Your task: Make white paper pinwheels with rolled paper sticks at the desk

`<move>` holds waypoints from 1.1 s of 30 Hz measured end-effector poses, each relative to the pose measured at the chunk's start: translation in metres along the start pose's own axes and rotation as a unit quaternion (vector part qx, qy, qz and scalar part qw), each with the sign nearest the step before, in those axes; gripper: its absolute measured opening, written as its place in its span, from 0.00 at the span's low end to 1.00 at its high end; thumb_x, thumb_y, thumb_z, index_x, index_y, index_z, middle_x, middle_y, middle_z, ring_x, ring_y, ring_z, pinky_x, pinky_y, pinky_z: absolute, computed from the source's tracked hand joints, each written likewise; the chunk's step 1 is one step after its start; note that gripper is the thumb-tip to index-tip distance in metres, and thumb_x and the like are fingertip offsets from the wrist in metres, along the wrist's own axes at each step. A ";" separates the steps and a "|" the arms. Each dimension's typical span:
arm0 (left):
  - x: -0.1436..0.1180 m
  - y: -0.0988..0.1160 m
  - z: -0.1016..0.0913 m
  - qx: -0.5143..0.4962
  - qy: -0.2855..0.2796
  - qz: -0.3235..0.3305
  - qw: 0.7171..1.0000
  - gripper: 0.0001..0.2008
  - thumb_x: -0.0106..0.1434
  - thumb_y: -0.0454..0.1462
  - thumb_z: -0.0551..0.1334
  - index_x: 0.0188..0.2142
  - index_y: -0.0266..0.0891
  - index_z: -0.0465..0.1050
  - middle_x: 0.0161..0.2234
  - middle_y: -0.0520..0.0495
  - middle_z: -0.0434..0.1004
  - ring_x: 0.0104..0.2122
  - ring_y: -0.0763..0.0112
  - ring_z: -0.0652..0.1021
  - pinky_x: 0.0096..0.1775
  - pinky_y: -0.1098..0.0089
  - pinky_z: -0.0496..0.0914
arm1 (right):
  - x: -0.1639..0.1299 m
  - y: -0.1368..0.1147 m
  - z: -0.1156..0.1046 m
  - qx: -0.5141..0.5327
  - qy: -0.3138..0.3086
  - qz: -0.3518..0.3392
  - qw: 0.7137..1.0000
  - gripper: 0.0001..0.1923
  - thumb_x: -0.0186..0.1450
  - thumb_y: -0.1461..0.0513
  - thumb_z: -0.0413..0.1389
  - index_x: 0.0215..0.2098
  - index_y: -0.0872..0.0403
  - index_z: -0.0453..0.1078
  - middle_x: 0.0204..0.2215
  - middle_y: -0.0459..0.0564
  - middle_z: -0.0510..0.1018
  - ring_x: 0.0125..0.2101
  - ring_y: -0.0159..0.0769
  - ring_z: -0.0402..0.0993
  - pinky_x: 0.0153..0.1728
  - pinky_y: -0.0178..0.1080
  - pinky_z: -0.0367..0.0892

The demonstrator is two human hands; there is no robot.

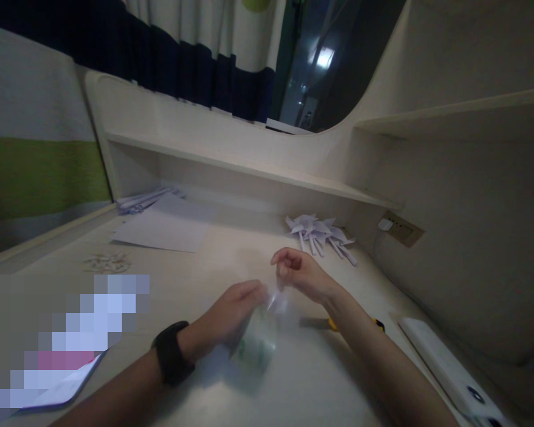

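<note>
While the left hand (pixel 231 314) wraps around a blurred green-and-white roll (pixel 256 347) standing on the desk (pixel 320 379), the right hand (pixel 300 274) is pinched just above it on a thin clear strip (pixel 278 299), which looks like tape or film drawn off the roll. To do this well, I judge the left grip should stay firm and low so the roll does not tip, and the pinch should draw straight up without twisting. Right of the roll lies a yellow-handled tool (pixel 338 324), partly hidden by the right forearm. Beyond the roll sit folded paper pieces (pixel 323 234); behind it to the left, a flat sheet (pixel 164 228).
</note>
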State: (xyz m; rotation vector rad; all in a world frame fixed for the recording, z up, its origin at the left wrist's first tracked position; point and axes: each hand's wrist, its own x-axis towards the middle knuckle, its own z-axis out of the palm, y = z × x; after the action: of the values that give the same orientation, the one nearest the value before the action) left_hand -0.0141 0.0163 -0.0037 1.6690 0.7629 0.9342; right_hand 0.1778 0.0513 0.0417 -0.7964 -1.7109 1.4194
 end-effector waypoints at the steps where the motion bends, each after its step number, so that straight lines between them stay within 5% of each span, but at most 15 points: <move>1: -0.001 -0.001 0.001 -0.003 0.000 0.001 1.000 0.17 0.67 0.46 0.52 0.29 0.39 0.72 0.31 0.48 0.76 0.34 0.65 0.75 0.39 0.65 0.69 | 0.001 0.002 -0.001 0.015 0.001 -0.003 1.000 0.20 0.53 0.52 0.65 0.38 0.54 0.68 0.20 0.38 0.67 0.20 0.26 0.66 0.23 0.32 0.66; 6: -0.006 0.001 0.009 -0.074 -0.031 -0.013 0.997 0.18 0.68 0.47 0.51 0.34 0.38 0.71 0.35 0.46 0.76 0.37 0.66 0.75 0.41 0.64 0.68 | 0.008 0.008 0.006 0.050 0.041 -0.031 0.997 0.18 0.53 0.54 0.65 0.35 0.53 0.66 0.20 0.37 0.65 0.19 0.24 0.64 0.25 0.34 0.71; 10: -0.006 0.002 0.013 -0.052 0.027 -0.003 0.998 0.18 0.69 0.47 0.49 0.35 0.40 0.71 0.37 0.46 0.76 0.39 0.65 0.75 0.44 0.63 0.67 | 0.006 0.003 0.022 0.025 0.147 -0.046 0.988 0.16 0.56 0.54 0.63 0.34 0.51 0.62 0.23 0.37 0.65 0.19 0.25 0.65 0.21 0.36 0.73; 18: -0.005 -0.002 0.012 -0.015 0.039 0.043 0.998 0.17 0.69 0.44 0.48 0.36 0.40 0.72 0.39 0.46 0.77 0.42 0.63 0.75 0.47 0.60 0.66 | -0.005 -0.021 0.038 -0.210 0.192 -0.122 0.951 0.10 0.59 0.56 0.61 0.34 0.52 0.66 0.22 0.40 0.64 0.23 0.27 0.64 0.24 0.32 0.68; 23: -0.008 -0.008 0.017 -0.009 0.002 0.065 0.998 0.17 0.57 0.45 0.65 0.42 0.38 0.70 0.41 0.43 0.76 0.41 0.60 0.75 0.45 0.60 0.68 | -0.009 -0.027 0.040 -0.300 0.178 -0.145 0.926 0.11 0.58 0.56 0.62 0.34 0.52 0.67 0.22 0.40 0.65 0.23 0.27 0.63 0.24 0.32 0.62; 33: -0.018 0.007 0.020 0.053 -0.055 0.072 0.995 0.23 0.50 0.37 0.70 0.45 0.42 0.70 0.43 0.49 0.75 0.42 0.62 0.75 0.46 0.62 0.67 | 0.008 -0.014 0.010 -0.111 0.119 -0.135 0.977 0.13 0.53 0.60 0.65 0.30 0.52 0.65 0.20 0.38 0.66 0.19 0.27 0.67 0.23 0.34 0.70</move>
State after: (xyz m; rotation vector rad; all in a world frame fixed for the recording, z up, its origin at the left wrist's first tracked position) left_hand -0.0053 -0.0101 -0.0040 1.8718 0.6339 0.9047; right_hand 0.1655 0.0499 0.0561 -0.7836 -1.7327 0.9235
